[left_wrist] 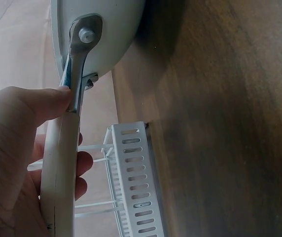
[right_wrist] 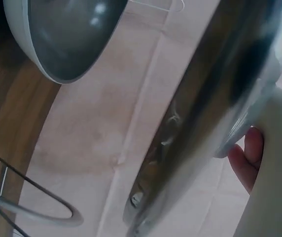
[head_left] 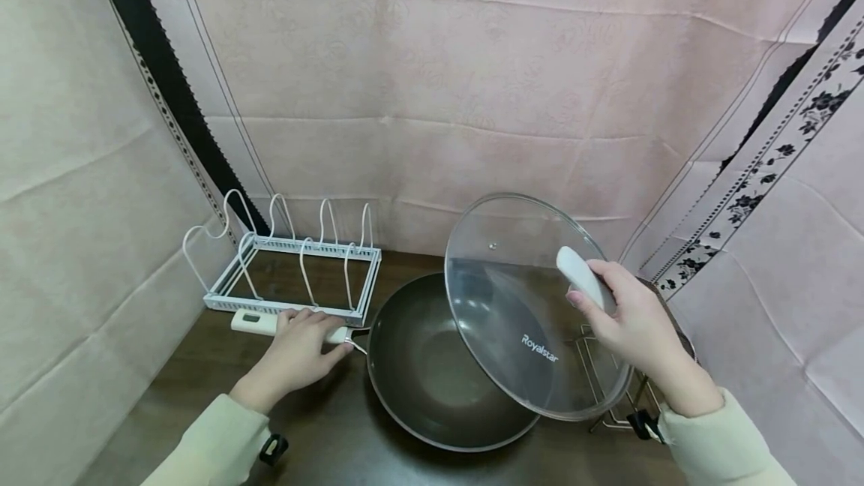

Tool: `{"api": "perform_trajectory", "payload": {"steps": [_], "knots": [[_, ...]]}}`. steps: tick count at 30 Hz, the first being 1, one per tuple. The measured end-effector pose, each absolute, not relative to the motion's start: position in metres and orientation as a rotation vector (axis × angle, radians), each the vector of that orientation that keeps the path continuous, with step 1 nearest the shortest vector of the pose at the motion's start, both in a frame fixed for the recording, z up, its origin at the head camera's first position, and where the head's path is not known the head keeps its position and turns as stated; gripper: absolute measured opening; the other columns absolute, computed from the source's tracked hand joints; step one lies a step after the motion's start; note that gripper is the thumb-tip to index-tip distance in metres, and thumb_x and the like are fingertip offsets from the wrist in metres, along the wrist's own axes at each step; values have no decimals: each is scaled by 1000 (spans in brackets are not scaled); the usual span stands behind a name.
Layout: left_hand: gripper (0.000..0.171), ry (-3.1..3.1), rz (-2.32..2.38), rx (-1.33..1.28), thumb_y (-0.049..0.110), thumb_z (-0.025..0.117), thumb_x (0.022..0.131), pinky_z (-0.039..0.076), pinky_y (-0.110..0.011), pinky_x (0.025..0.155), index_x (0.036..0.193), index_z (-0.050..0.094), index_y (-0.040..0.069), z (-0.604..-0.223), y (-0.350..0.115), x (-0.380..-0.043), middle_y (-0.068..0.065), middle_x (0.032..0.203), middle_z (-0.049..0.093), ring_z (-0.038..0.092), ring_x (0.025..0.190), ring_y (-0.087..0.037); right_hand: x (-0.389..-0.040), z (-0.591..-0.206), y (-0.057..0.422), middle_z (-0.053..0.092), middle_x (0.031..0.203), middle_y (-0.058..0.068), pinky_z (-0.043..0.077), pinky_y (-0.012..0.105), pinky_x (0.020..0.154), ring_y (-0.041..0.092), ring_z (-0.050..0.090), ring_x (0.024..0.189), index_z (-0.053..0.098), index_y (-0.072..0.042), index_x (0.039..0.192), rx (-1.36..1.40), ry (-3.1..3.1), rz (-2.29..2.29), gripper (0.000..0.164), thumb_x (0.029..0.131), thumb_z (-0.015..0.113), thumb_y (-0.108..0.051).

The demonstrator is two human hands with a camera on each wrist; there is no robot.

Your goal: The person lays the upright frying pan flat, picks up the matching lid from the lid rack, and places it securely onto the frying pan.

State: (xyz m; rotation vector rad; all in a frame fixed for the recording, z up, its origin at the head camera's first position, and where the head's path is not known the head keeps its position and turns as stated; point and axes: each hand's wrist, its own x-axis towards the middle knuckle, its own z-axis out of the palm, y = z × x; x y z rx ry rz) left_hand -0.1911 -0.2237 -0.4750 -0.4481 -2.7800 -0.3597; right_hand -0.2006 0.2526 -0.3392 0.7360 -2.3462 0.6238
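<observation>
A dark-coated frying pan (head_left: pixel 432 373) with a pale outside sits in the middle of the wooden table. My left hand (head_left: pixel 297 351) grips its cream handle (head_left: pixel 253 322); in the left wrist view the thumb (left_wrist: pixel 50 102) lies along the handle near the metal bracket (left_wrist: pixel 84 37). With my right hand (head_left: pixel 634 321) I hold the white knob-like handle (head_left: pixel 580 274) of a clear glass lid (head_left: pixel 513 291). The lid is tilted and raised, overlapping the pan's right side in the head view. In the right wrist view the lid (right_wrist: pixel 190 123) is apart from the pan (right_wrist: pixel 72 39).
A white wire rack (head_left: pixel 290 244) with upright loops stands behind and left of the pan handle. At the right, partly hidden by the lid and my right hand, is a metal wire rack (head_left: pixel 634 409). Pale cloth (head_left: pixel 418 73) hangs at the back and sides of the table (head_left: pixel 324 433).
</observation>
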Motion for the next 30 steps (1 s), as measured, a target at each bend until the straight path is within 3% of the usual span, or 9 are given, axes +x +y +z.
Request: {"api": "perform_trajectory", "payload": {"steps": [6,12,30], "knots": [[41,-2771,-340,-450,49,69,85,22,-56,94,110,70,16,-476,-223,-192,-4,108,67,55,107,-33,-202,-348,241,59,96,-3,46,34,61,11,53,74,59,-9,120,878,-2332,528,48,78,80,-16],[43,-2773,-327,-436,49,68,85,22,-56,94,111,70,16,-476,-223,-191,-5,109,67,55,107,-34,-207,-363,230,59,99,-5,46,33,65,9,51,77,59,-10,119,1020,-2311,463,45,82,76,-27],[43,-2765,-320,-443,49,68,85,23,-54,93,112,69,14,-475,-223,-191,-5,110,67,56,104,-30,-211,-400,201,53,91,-9,45,30,60,6,46,70,60,-11,116,1115,-2387,427,42,85,73,-36]]}}
